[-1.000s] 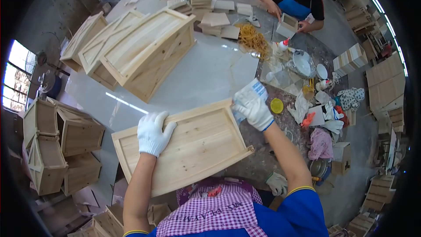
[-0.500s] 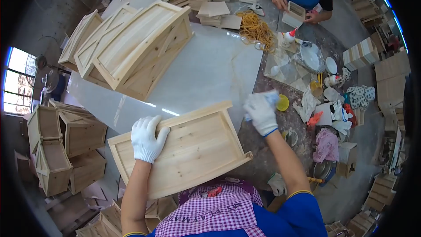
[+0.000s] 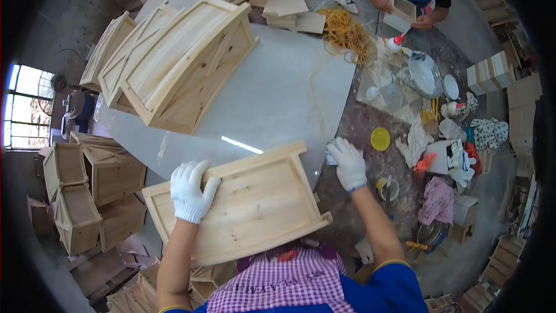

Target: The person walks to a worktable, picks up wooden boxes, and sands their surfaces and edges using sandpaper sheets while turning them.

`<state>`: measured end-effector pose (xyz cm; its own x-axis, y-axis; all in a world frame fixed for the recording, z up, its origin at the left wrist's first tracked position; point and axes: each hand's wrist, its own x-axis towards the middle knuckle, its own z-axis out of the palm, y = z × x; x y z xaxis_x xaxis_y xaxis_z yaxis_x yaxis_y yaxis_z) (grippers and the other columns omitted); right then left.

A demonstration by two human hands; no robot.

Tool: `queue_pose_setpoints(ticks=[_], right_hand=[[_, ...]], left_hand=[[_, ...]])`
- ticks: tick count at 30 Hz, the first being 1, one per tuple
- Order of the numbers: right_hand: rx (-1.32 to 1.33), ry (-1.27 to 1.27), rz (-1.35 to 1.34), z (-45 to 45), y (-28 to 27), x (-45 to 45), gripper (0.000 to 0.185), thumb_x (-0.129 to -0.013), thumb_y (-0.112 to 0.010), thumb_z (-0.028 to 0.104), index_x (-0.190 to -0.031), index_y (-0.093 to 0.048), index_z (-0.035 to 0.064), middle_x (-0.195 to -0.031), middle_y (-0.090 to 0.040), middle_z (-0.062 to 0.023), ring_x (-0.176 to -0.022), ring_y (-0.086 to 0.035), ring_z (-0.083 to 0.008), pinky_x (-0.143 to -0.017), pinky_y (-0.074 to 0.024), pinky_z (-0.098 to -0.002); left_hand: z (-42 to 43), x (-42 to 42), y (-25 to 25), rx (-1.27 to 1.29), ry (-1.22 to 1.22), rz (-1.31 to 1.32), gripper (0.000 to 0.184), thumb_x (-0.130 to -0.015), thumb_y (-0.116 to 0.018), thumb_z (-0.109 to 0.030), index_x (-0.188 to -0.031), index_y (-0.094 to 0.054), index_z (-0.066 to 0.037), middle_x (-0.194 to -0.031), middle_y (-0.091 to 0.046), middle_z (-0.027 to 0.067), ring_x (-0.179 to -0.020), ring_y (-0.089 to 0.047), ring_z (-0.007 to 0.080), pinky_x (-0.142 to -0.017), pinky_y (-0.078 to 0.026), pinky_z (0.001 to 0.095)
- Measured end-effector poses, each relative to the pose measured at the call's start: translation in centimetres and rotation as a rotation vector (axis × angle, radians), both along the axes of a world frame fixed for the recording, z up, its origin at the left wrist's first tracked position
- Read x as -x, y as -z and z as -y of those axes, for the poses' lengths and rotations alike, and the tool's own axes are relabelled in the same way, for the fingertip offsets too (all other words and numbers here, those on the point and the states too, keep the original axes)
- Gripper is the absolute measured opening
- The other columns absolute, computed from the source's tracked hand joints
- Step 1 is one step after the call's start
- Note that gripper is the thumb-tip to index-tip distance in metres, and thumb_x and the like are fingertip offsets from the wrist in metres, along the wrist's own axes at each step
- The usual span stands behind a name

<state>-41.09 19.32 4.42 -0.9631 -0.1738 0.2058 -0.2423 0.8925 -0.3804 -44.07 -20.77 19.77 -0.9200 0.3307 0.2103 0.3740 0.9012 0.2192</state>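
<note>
Right hand (image 3: 350,165) has drawn clear of the wooden panel (image 3: 260,197), fingers curled over a blue-and-white sheet (image 3: 331,157); I see only the left hand (image 3: 193,191) bearing on the panel, thumb spread wide. Panel lies at near edge of counter (image 3: 289,93), by checked apron (image 3: 278,284).

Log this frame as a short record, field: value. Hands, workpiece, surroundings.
left hand: white-gloved left hand, spread on the workpiece toward its left end
right hand: white-gloved right hand, apart from the workpiece, holding a blue-and-white piece, mostly hidden
workpiece: framed wooden panel, tilted in view
ahead left: wooden boxes
ahead right: yellow bands, red-tipped bottle
beside right hand: yellow round item
co-worker: both hands on a small box
</note>
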Motion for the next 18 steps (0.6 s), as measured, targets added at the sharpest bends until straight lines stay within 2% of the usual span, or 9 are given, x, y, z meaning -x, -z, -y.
queue_pose_setpoints(ticks=[2, 3, 6, 10, 12, 14, 16, 17, 18], right_hand=[[0.086, 0.196, -0.116, -0.3, 1.0, -1.5, 0.054, -0.081, -0.063, 0.000, -0.134, -0.071, 0.0129, -0.141, -0.066, -0.0189, -0.126, -0.066, -0.0385, -0.105, -0.0532, -0.0478], [0.091, 0.192, -0.079, 0.8, -0.9, -2.2, 0.054, -0.081, -0.063, 0.000, -0.134, -0.071, 0.0129, -0.141, -0.066, -0.0189, -0.126, -0.066, -0.0385, -0.105, -0.0532, -0.0478], [0.229, -0.024, -0.352, 3.4, -7.9, 3.0, 0.049, -0.082, -0.063, 0.001, -0.129, -0.072, 0.0120, -0.131, -0.071, -0.0192, -0.120, -0.069, -0.0380, -0.101, -0.0554, -0.0482], [0.266, -0.317, -0.130, 3.8, -9.4, 5.9, 0.044, -0.084, -0.061, 0.003, -0.124, -0.074, 0.0137, -0.121, -0.075, -0.0191, -0.116, -0.071, -0.0366, -0.097, -0.0573, -0.0481], [-0.228, -0.054, 0.590, 2.5, -9.7, 6.1, 0.038, -0.088, -0.060, 0.007, -0.121, -0.076, 0.0142, -0.118, -0.076, -0.0185, -0.115, -0.073, -0.0334, -0.096, -0.0584, -0.0463], [-0.281, -0.031, 0.827, -0.1, -6.9, 4.3, 0.042, -0.090, -0.057, 0.007, -0.126, -0.075, 0.0161, -0.120, -0.075, -0.0223, -0.115, -0.071, -0.0352, -0.097, -0.0576, -0.0448], [0.052, 0.106, 0.639, -1.0, -2.9, 0.6, 0.035, -0.096, -0.060, 0.013, -0.128, -0.072, 0.0074, -0.120, -0.076, -0.0190, -0.109, -0.075, -0.0344, -0.095, -0.0579, -0.0410], [0.051, 0.068, 0.661, -0.2, -2.8, -0.8, 0.035, -0.096, -0.060, 0.013, -0.128, -0.072, 0.0074, -0.120, -0.076, -0.0190, -0.109, -0.075, -0.0344, -0.095, -0.0579, -0.0410], [0.282, 0.119, 0.609, 0.8, -3.1, -1.0, 0.035, -0.097, -0.060, 0.014, -0.130, -0.071, 0.0065, -0.120, -0.076, -0.0192, -0.109, -0.074, -0.0330, -0.096, -0.0570, -0.0394]], left_hand=[[-0.2, 0.3, 0.2, 0.006, -0.023, 0.009, 0.036, -0.082, -0.078, -0.022, -0.113, -0.072, -0.005, -0.110, -0.072, 0.0171, -0.109, -0.066, 0.0369, -0.102, -0.048, 0.0480], [-0.1, -0.4, -0.1, 0.019, -0.023, 0.037, 0.036, -0.082, -0.078, -0.022, -0.113, -0.072, -0.005, -0.110, -0.072, 0.0173, -0.108, -0.066, 0.0370, -0.102, -0.048, 0.0482], [-0.2, 0.5, -0.3, 0.019, -0.010, 0.024, 0.036, -0.082, -0.079, -0.022, -0.113, -0.072, -0.005, -0.110, -0.072, 0.0174, -0.108, -0.066, 0.0373, -0.102, -0.048, 0.0483], [0.2, 0.2, -0.3, 0.011, -0.015, 0.044, 0.037, -0.082, -0.079, -0.024, -0.112, -0.072, -0.005, -0.110, -0.072, 0.0171, -0.109, -0.066, 0.0376, -0.102, -0.048, 0.0491], [0.3, -0.1, -0.1, 0.027, -0.023, 0.042, 0.038, -0.083, -0.080, -0.028, -0.112, -0.072, -0.006, -0.109, -0.073, 0.0165, -0.110, -0.067, 0.0375, -0.102, -0.048, 0.0505], [0.3, 0.7, 0.1, 0.012, -0.007, 0.016, 0.038, -0.082, -0.081, -0.027, -0.112, -0.072, -0.006, -0.109, -0.072, 0.0164, -0.109, -0.067, 0.0377, -0.102, -0.048, 0.0499], [0.8, -0.2, 0.3, 0.006, -0.015, 0.010, 0.039, -0.081, -0.081, -0.026, -0.113, -0.072, -0.006, -0.109, -0.072, 0.0161, -0.108, -0.066, 0.0380, -0.102, -0.049, 0.0488], [1.0, -1.2, 0.3, 0.019, -0.051, 0.031, 0.039, -0.081, -0.081, -0.026, -0.113, -0.072, -0.006, -0.109, -0.072, 0.0161, -0.108, -0.066, 0.0380, -0.102, -0.049, 0.0488], [1.0, -0.7, 0.4, -0.019, -0.036, 0.045, 0.041, -0.081, -0.082, -0.026, -0.115, -0.071, -0.006, -0.112, -0.072, 0.0156, -0.111, -0.066, 0.0379, -0.103, -0.048, 0.0493]])
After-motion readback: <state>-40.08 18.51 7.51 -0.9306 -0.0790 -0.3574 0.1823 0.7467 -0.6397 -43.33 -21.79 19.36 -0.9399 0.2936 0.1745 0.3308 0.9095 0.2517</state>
